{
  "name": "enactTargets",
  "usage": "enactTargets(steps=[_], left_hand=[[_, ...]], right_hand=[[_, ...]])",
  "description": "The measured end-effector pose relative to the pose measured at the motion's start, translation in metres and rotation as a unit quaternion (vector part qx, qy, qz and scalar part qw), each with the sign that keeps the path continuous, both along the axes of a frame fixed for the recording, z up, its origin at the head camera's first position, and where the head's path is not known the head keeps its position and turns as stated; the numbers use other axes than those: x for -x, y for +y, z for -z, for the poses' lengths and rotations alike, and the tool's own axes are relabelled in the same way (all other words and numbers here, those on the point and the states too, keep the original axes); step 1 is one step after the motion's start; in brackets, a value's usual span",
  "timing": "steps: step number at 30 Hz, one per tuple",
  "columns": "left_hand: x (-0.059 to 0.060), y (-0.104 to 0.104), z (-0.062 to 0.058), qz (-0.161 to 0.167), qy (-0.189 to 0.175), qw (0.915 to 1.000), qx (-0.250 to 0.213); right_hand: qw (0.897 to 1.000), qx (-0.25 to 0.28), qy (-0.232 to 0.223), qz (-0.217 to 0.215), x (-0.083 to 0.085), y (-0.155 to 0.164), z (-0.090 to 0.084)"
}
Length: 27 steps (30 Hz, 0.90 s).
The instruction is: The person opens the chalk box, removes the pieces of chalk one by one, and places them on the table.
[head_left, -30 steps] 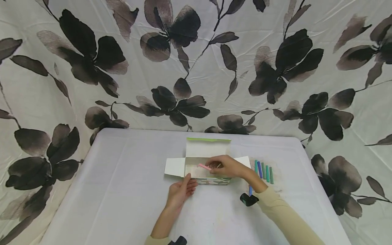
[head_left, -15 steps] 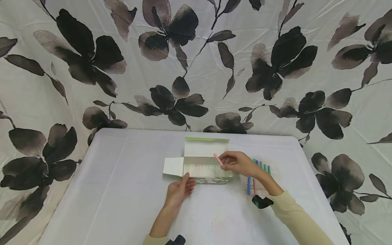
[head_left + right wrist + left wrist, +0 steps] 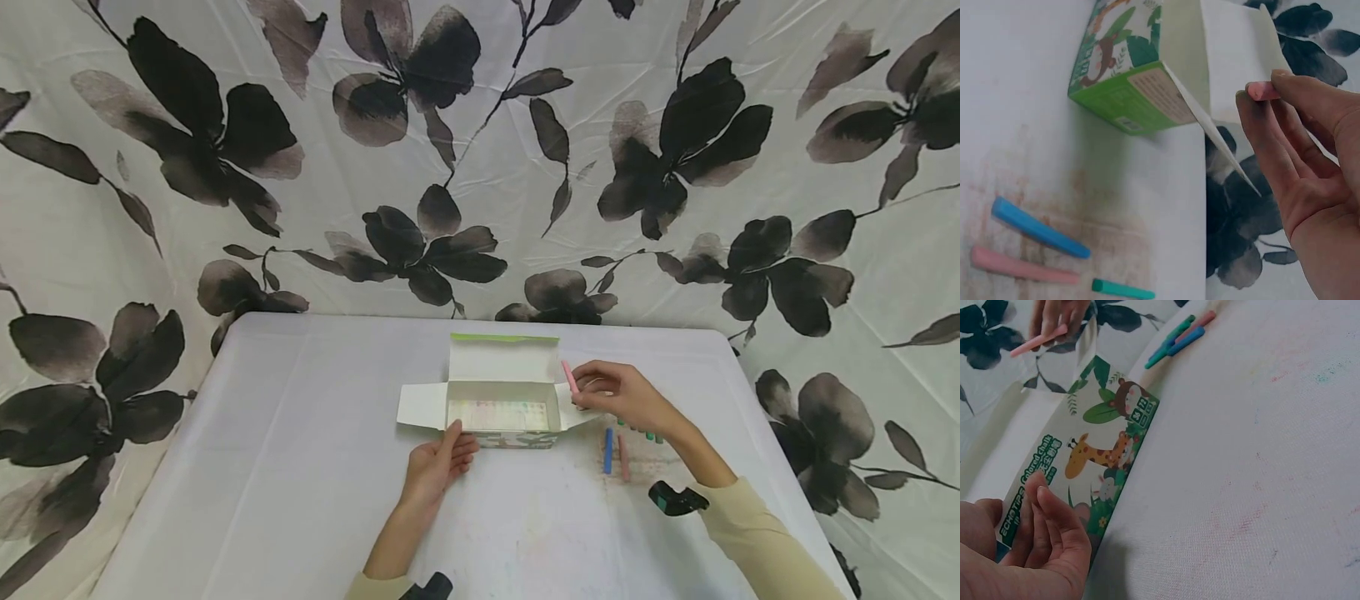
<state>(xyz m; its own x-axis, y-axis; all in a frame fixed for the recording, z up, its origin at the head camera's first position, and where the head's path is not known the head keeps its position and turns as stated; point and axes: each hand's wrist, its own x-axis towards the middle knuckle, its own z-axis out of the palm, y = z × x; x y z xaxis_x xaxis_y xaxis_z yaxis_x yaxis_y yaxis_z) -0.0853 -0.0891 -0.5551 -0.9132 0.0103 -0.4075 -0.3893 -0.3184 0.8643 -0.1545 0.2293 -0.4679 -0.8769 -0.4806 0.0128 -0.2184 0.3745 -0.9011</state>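
Right hand [image 3: 626,398] pinches a pink chalk stick [image 3: 571,377] just past the right end flap of the open cardboard chalk box [image 3: 501,414], its long axis tilted up and away. Left hand [image 3: 437,461], fingers relaxed, rests against the box's glossy front. Loose matte sticks [image 3: 615,450] lie on the dusty counter [image 3: 300,467] right of the box, below the right hand.

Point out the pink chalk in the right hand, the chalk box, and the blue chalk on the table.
pink chalk [image 3: 570,377], head view, mid-stick.
chalk box [image 3: 498,414], head view, inside floor.
blue chalk [image 3: 607,451], head view, mid-stick.
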Motion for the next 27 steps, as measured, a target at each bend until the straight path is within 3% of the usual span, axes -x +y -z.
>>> enactTargets(steps=[14, 27], left_hand=[[0.000, 0.006, 0.001, -0.009, 0.003, 1.0000, 0.000], [-0.001, 0.005, 0.003, -0.002, 0.012, 0.9999, 0.005]], right_hand=[[0.996, -0.027, -0.004, 0.090, -0.016, 0.050, 0.003], [0.989, -0.030, -0.035, 0.141, -0.044, 0.080, 0.037]])
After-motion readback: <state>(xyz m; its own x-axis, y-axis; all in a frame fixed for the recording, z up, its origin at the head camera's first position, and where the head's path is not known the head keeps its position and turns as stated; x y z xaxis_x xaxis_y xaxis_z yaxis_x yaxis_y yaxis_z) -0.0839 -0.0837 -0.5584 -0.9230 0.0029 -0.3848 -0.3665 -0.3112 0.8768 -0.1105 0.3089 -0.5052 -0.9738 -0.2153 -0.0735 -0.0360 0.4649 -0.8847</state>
